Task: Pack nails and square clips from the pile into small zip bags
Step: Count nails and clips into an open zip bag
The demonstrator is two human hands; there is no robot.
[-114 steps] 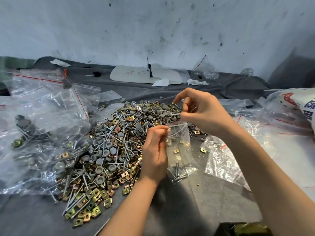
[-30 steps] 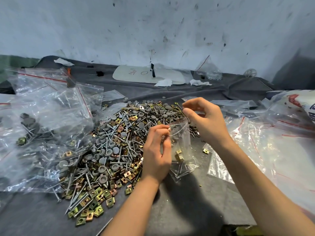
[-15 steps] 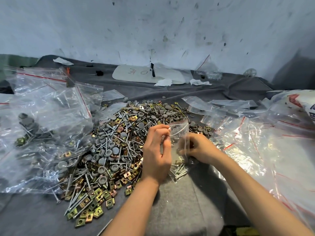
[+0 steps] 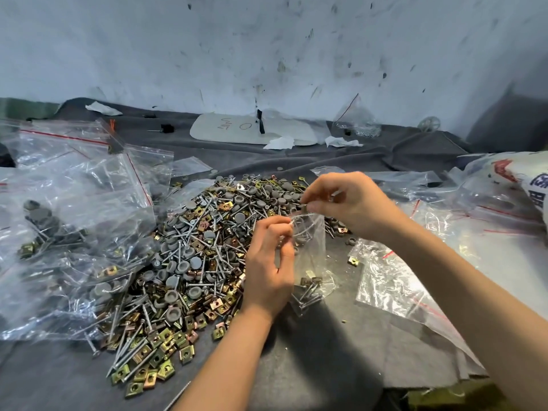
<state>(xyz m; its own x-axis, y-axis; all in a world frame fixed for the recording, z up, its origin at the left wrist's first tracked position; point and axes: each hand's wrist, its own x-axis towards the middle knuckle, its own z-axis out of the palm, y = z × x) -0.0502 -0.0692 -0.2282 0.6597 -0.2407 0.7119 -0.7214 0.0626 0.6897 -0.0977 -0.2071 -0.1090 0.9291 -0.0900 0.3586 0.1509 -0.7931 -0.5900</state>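
Plastic zip bag, right hand back above its mouth

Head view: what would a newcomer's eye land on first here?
A big pile of nails, brassy square clips and grey caps sprawls across the dark cloth, centre-left. Right of it, the left hand holds a small zip bag open by its rim, nails and clips at its bottom, while the right hand pinches a small piece above its mouth. Crumpled clear bags heap up at far left.
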